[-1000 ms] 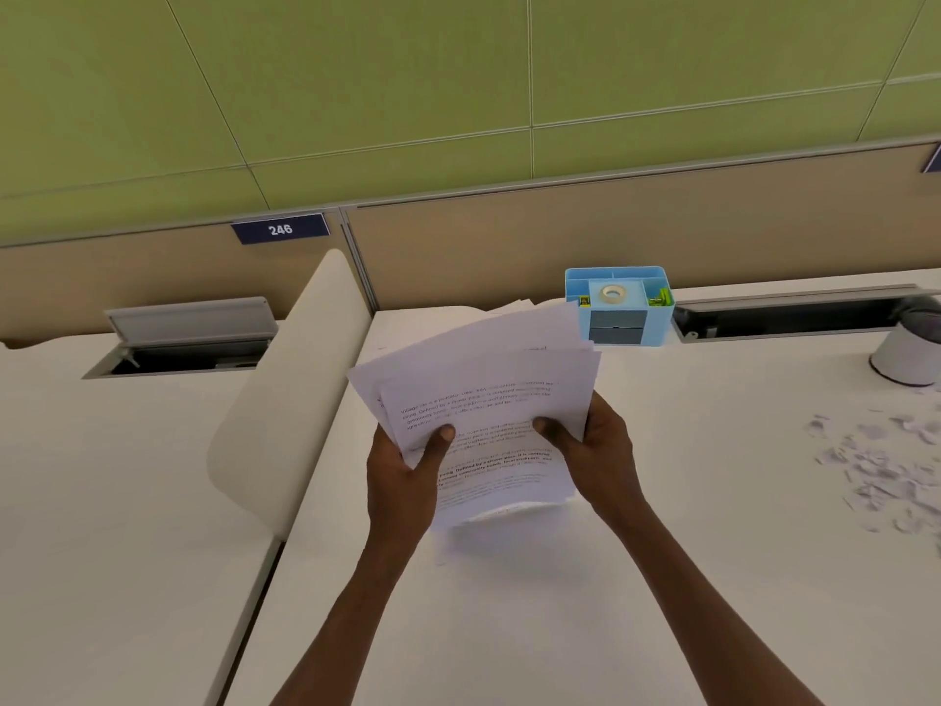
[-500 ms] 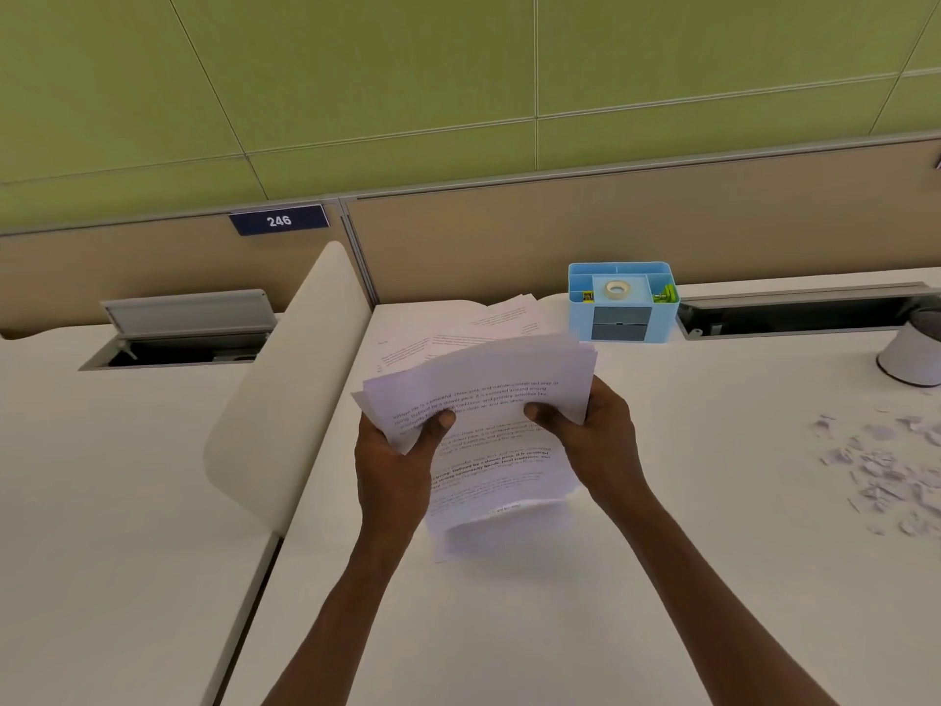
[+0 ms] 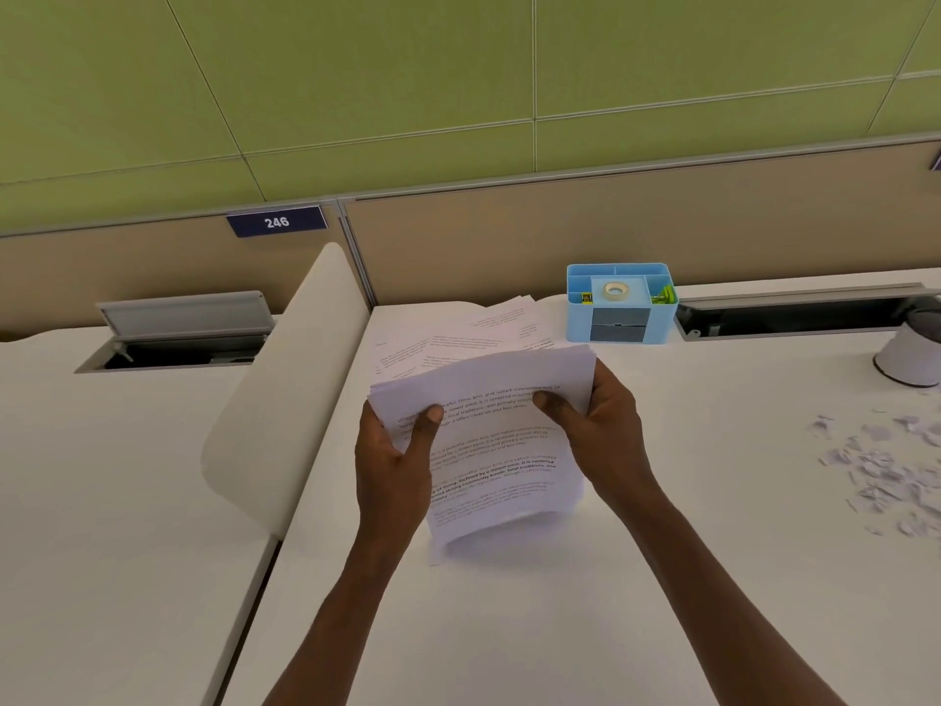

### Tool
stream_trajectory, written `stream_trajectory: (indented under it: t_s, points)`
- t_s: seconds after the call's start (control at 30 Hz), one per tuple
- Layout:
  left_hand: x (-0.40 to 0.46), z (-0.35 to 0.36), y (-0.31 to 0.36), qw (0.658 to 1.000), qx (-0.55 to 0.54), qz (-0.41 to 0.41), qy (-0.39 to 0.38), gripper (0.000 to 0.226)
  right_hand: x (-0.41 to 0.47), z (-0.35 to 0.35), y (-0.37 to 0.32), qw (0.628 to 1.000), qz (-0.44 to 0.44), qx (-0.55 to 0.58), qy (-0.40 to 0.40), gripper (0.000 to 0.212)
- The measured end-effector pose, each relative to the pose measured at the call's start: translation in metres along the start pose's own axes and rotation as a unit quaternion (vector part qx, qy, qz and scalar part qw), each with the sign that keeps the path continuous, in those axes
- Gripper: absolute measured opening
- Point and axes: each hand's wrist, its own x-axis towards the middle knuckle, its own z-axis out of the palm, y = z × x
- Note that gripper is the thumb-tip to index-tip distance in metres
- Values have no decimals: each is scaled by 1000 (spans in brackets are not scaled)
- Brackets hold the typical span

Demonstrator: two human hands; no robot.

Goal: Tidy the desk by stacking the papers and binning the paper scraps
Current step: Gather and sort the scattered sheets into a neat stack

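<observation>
Head camera view: a person's left hand and right hand clamp a sheaf of white printed paper sheets by its two side edges, thumbs on the top page, above a white laminate desk. The sheaf hangs between the hands and its lower end curls down to the desktop. Loose white printed pages lie fanned just beyond it, beside a pale blue plastic desk organiser. A scatter of small white paper scraps lies well apart to the right, near a round white bin at the frame's edge. Thin and limp, the sheets look light, apt to slide and sag, so a grip at both sides probably serves best for squaring them. Scraps likely need scooping or pinching.
</observation>
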Motion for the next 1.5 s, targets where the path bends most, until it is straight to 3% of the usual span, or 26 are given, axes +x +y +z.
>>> stream_trajectory:
  t_s: [0.17,0.4,0.6,0.7,0.8,0.87,0.93,1.0,1.07,1.13,1.23,1.33,1.4,1.5]
  points:
    - [-1,-4,-11,999,11,-36,-26,69,-5,-3,7,999,35,10,-28,58]
    - [-7,2,-22,998,30,-43,-29,67,-10,0,19,998,53,-1,-26,38]
    - [-7,-2,-24,998,35,-44,-29,67,-9,-1,22,998,46,14,-37,42]
    - [-15,0,-34,997,31,-58,-45,65,-19,2,33,997,63,4,-38,52]
    - [-15,0,-39,997,33,-59,-46,59,-17,1,23,998,-9,-65,18,73]
    - [-13,-1,-42,996,34,-62,-46,57,-11,-3,12,977,-116,-168,67,86]
    - [-11,-2,-44,997,31,-62,-46,59,-5,-7,-1,929,-225,-278,94,88]
    - [-11,-3,-44,997,28,-58,-50,61,-4,-8,-10,881,-271,-380,84,77]
    - [-10,-4,-44,997,27,-57,-53,61,-9,-5,-9,859,-268,-432,57,66]
    - [-9,-4,-45,996,27,-60,-58,58,-14,-6,-7,876,-250,-407,68,64]
    - [-9,-5,-45,996,20,-60,-66,61,-12,-8,-4,922,-205,-317,86,78]
    - [-9,-7,-49,995,13,-60,-76,57,-13,-10,4,990,-30,-141,4,87]
    - [-11,-6,-53,993,17,-65,-95,52,-16,-13,21,994,35,-90,-48,65]
    - [-18,-3,-57,992,19,-75,-95,44,-22,-9,38,991,52,-101,-72,33]
